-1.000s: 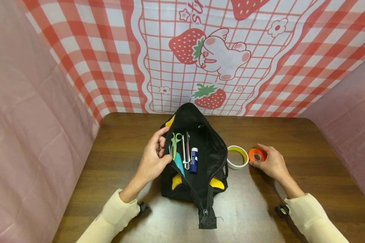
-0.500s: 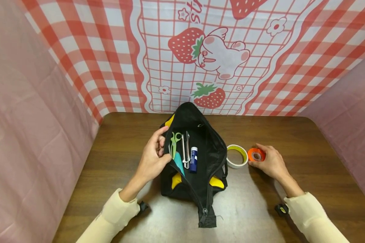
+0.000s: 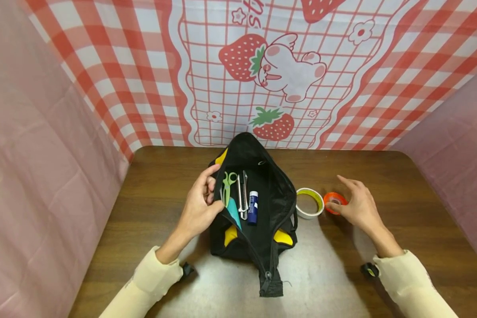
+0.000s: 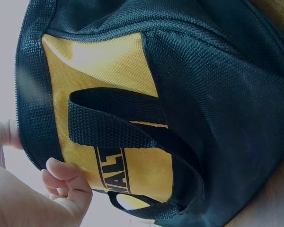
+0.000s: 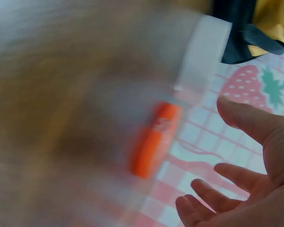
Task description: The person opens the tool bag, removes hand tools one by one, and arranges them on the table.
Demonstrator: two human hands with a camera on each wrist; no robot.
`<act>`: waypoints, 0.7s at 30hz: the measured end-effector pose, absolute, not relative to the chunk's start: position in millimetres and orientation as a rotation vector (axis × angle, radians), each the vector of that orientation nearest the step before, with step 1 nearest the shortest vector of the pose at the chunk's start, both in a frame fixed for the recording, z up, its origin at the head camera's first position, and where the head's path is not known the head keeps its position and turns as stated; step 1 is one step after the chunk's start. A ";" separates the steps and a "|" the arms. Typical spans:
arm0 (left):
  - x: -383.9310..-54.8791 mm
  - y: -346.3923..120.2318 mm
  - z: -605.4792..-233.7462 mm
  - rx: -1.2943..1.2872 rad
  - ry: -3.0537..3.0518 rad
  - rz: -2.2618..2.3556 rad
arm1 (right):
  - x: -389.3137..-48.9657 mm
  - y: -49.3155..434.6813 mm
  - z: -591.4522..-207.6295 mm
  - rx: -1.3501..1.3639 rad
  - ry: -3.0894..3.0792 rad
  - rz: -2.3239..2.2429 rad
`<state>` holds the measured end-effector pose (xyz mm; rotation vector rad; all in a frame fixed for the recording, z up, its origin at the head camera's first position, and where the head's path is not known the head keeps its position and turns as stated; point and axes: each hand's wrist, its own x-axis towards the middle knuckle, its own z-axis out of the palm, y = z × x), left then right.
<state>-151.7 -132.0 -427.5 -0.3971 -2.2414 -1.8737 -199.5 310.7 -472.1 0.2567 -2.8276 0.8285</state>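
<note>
My left hand [image 3: 200,205] pinches the left rim of a black and yellow zip bag [image 3: 254,247], whose mouth gapes wide. Inside lie green-handled scissors [image 3: 229,183], a utility knife [image 3: 243,194], a blue glue stick [image 3: 253,207] and a turquoise item [image 3: 233,212] partly behind the rim. Right of the bag, a white tape roll [image 3: 310,215] lies flat, close beside a smaller orange tape roll [image 3: 331,197]. Over that orange roll hovers my right hand [image 3: 359,205], fingers spread and holding nothing. The right wrist view shows the orange roll [image 5: 156,142] apart from the fingers [image 5: 241,177].
A brown wooden table [image 3: 163,176] carries everything. At its back hangs a red and white checked cloth [image 3: 155,79] with strawberries, and pink curtains [image 3: 43,176] close off both sides. The bag's zip end [image 3: 271,288] points toward the front.
My right hand has let go of the orange tape roll and lifted, its fingers spreading apart. The roll stays beside the white one. My left hand keeps its hold on the bag's rim.
</note>
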 end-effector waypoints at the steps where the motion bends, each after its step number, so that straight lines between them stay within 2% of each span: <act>1: -151.9 -132.1 -427.4 -0.399 -2.239 -1.875 | -196.7 304.6 -461.0 0.262 -2.815 0.835; 11: -152.2 -132.9 -427.2 -0.399 -2.231 -1.882 | -183.9 261.8 -413.7 0.227 -2.494 0.977; 21: -151.8 -132.9 -426.9 -0.400 -2.237 -1.878 | -171.8 215.0 -381.1 0.410 -2.274 1.289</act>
